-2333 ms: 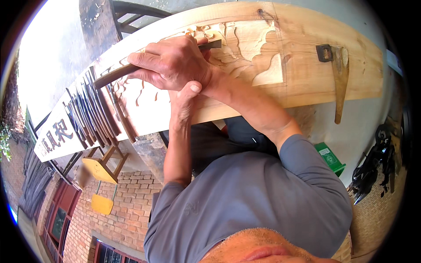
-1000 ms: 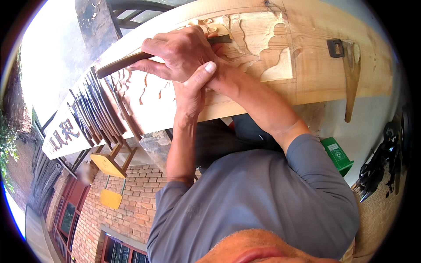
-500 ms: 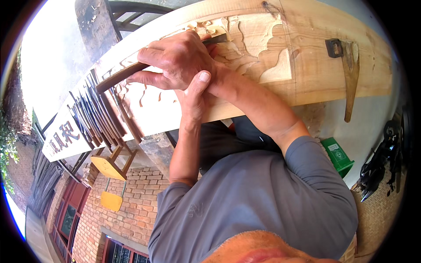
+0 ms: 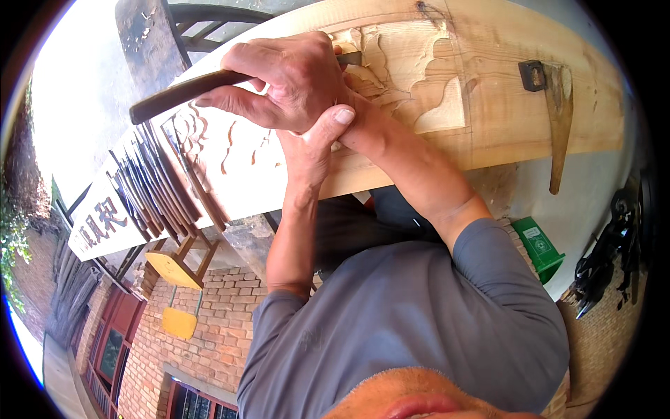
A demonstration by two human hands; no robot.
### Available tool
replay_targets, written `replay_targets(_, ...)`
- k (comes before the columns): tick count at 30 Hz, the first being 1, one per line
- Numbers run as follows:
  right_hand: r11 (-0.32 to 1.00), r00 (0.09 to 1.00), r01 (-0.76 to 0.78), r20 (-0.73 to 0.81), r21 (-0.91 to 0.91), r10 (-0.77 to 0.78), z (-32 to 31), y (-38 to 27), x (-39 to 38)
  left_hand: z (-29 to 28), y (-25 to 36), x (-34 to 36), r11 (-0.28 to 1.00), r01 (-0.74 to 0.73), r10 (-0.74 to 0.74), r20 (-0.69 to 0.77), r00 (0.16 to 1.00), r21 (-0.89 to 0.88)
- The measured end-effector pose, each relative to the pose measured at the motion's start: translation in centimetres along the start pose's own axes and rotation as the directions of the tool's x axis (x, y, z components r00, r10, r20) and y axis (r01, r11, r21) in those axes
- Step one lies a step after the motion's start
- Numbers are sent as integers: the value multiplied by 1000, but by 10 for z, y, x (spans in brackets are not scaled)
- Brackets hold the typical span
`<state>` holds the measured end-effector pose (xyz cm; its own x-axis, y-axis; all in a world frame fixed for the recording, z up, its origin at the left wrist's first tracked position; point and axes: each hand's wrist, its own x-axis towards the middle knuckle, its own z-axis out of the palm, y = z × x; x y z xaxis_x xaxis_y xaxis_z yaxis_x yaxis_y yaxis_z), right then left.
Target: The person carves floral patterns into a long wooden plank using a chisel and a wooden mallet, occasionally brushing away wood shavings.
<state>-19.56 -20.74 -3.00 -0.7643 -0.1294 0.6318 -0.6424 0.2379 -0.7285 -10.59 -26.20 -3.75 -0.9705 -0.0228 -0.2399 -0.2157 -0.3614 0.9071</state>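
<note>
Tools [image 4: 157,185] lie on the board [image 4: 502,133]. The chisel [image 4: 178,96] has its back end swung farther out now. The right hand [image 4: 289,77] grips it. The left hand [image 4: 309,152] thumbs that wrist; its grip, I can't tell. The blade [image 4: 352,59] stays by the carving [image 4: 434,91], newly slanted.

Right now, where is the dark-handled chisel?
In the head view, the chisel is upper left of centre, in the right hand, its blade over the carved board.
</note>
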Motion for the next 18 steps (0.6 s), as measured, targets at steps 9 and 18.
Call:
replay_targets(9,999,995,-23,98,-32,26,3,-4,-9,1,-4,-8,1000,-21,22,-81,996,15)
replay_targets(18,974,973,200,141,-103,-185,-4,-25,-11,-7,-18,-24,991,-134,134,31,991,-13)
